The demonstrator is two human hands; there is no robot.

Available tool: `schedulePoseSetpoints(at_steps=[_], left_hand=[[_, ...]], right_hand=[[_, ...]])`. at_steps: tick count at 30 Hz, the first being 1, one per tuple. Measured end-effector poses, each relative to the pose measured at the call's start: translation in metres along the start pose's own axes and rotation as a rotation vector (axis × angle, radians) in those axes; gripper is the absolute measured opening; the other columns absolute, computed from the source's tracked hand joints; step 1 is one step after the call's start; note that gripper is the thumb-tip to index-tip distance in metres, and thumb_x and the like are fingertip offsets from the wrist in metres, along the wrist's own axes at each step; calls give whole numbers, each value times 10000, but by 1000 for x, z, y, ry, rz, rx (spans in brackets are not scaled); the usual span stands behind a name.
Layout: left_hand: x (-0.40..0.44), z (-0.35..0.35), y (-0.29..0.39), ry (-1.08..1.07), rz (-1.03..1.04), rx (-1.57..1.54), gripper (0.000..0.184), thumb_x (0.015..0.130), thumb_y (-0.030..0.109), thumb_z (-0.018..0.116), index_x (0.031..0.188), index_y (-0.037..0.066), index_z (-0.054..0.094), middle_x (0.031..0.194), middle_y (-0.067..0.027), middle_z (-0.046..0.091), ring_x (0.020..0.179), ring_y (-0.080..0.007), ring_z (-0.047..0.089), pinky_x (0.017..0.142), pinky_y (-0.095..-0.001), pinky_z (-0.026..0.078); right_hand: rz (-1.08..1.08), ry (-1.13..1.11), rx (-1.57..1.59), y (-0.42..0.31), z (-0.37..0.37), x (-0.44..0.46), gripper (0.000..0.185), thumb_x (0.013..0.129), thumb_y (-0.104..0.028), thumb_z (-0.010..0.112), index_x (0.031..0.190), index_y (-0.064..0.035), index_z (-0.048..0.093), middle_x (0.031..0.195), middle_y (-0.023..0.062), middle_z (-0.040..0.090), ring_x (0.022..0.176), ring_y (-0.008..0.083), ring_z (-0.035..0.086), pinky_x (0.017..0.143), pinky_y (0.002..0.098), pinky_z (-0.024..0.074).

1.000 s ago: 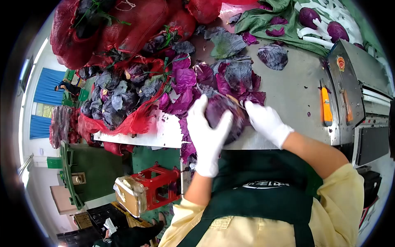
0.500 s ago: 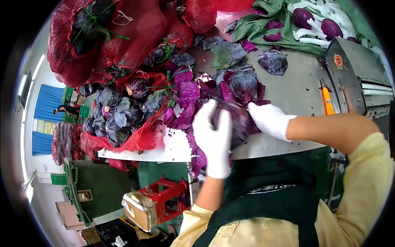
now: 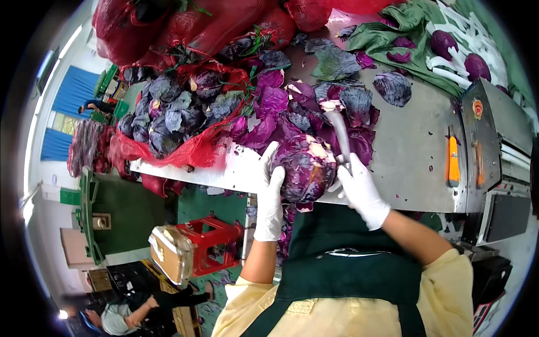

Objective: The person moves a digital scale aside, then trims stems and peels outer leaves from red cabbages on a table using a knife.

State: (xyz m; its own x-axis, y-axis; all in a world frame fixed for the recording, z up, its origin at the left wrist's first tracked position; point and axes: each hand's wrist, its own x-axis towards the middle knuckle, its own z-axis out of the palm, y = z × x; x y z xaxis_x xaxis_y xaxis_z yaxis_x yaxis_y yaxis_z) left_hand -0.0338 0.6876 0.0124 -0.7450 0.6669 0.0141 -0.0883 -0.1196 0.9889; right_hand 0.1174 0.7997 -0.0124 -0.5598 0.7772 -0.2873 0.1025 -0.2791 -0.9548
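Red cabbage (image 3: 303, 174), one head, purple, centre of the frame, at the tabletop's (image 3: 418, 146) near edge; pale cut patches on its upper right face; whether it rests on the metal or is held just above, cannot tell. Left hand (image 3: 270, 194), white-gloved: fingers cupped round the head's left flank, gripping it, thumb toward the viewer. Right hand (image 3: 364, 194), white-gloved, right of the head: fingers closed round the handle of a knife (image 3: 340, 132), its blade motion-blurred and pointing up the frame. Loose purple leaves (image 3: 274, 101), heaped above and left of the head. Red mesh sack (image 3: 193, 154), left of centre, open, holding further heads. Orange-handled cutter (image 3: 453, 163), right side, lying apart. Handling notes, by judgement: steady grip low on the flank, left fingers clear of the blade's line; short, shallow strokes near the pale stem, edge turned away from the holding hand.
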Motion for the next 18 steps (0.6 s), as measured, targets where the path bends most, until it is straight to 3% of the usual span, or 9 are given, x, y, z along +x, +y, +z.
schedulePoseSetpoints(at_steps=[3,6,7,9,11,12,13,15,18], left_hand=[[18,14,0,135,-89,-154,404,979,212,645,1305,31,489,1237,-87,538,1126,-182,526,1023,-319,418],[43,42,-2,129,133,324,564,950,256,690,1404,27,445,1259,-127,542,1134,-212,531,1038,-328,404],[49,53,-5,104,272,411,605,941,259,699,1434,26,435,1269,-144,543,1146,-228,535,1049,-333,401],[72,65,-17,33,347,324,411,952,210,671,1327,57,602,1318,-162,557,1203,-269,549,1057,-367,419],[92,73,-15,-38,492,494,314,988,188,620,1259,33,654,1272,-98,622,1179,-186,575,1033,-318,433],[95,80,-11,-68,334,399,281,977,197,639,1203,39,693,1198,-94,666,1096,-183,623,991,-316,468],[109,85,-17,-94,339,446,307,969,225,651,1197,25,694,1135,-102,694,1028,-172,646,942,-300,488],[122,94,-11,-153,280,604,341,963,268,660,1175,3,696,1074,-98,716,985,-159,653,909,-284,493],[131,100,-4,-173,121,525,366,955,319,670,1117,-8,706,964,-61,715,886,-121,631,828,-274,490]], right_hand=[[-443,141,-285,-26,-9,35,150,989,-119,542,1112,-33,550,837,146,669,663,288,676,611,383,544],[-764,137,-386,-79,-17,60,136,979,-113,557,1085,-29,577,979,181,726,872,350,721,722,403,558],[-579,101,-518,-87,-22,64,139,992,-100,557,1105,-22,581,988,138,747,919,219,740,784,328,557],[-700,105,-428,-67,-25,88,172,992,-100,553,1149,-41,594,970,112,743,777,177,705,704,318,540],[-578,131,-430,-66,-38,90,174,986,-111,558,1142,-44,594,981,145,733,847,253,710,733,349,546],[-438,151,-427,-66,-41,85,175,980,-122,563,1135,-46,595,991,178,722,916,330,716,763,379,552],[-527,182,-317,-61,-45,79,204,983,-126,560,1172,-66,608,992,176,720,923,292,716,769,364,547],[-519,232,-562,-67,-64,46,226,981,-123,560,1198,-88,615,935,156,719,830,260,724,701,373,544],[-626,139,-718,-39,-83,7,150,977,-168,588,1099,-86,615,844,142,699,704,324,697,601,417,521]])
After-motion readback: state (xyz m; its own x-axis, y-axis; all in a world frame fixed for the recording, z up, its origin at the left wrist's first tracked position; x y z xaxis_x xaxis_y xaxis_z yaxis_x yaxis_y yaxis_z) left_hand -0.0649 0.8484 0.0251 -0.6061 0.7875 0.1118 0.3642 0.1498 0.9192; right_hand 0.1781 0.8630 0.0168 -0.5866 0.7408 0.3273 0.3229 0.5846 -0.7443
